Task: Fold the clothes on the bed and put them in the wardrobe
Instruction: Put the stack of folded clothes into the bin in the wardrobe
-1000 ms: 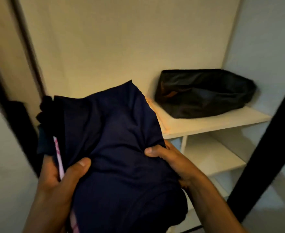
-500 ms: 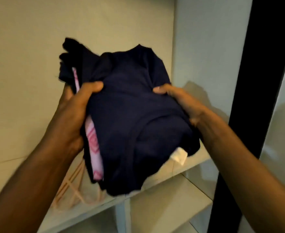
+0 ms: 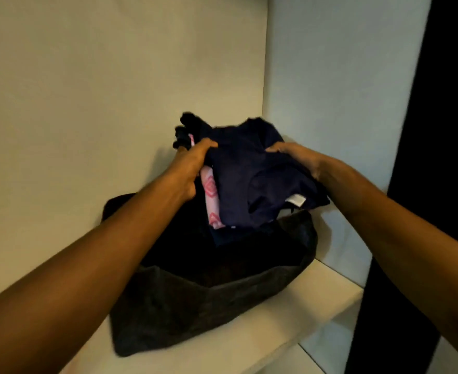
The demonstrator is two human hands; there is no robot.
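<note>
A stack of folded clothes (image 3: 238, 174), mostly navy with a pink patterned piece (image 3: 210, 195) at its left edge and a white label on the right, hangs over the open top of a black fabric bin (image 3: 195, 306). My left hand (image 3: 192, 163) grips the stack's left side, thumb on top. My right hand (image 3: 300, 160) grips its right side. Both arms reach forward into the wardrobe. The stack's lower end dips into the bin, whose inside is too dark to read.
The bin stands on a white wardrobe shelf (image 3: 317, 306). Behind it is the cream back panel (image 3: 114, 90), to the right a pale side wall (image 3: 330, 103). A black vertical frame post (image 3: 424, 184) borders the opening on the right.
My view and both hands moved right along the shelf with the stack. The stack went from in front of the bare shelf to above the black bin and lower.
</note>
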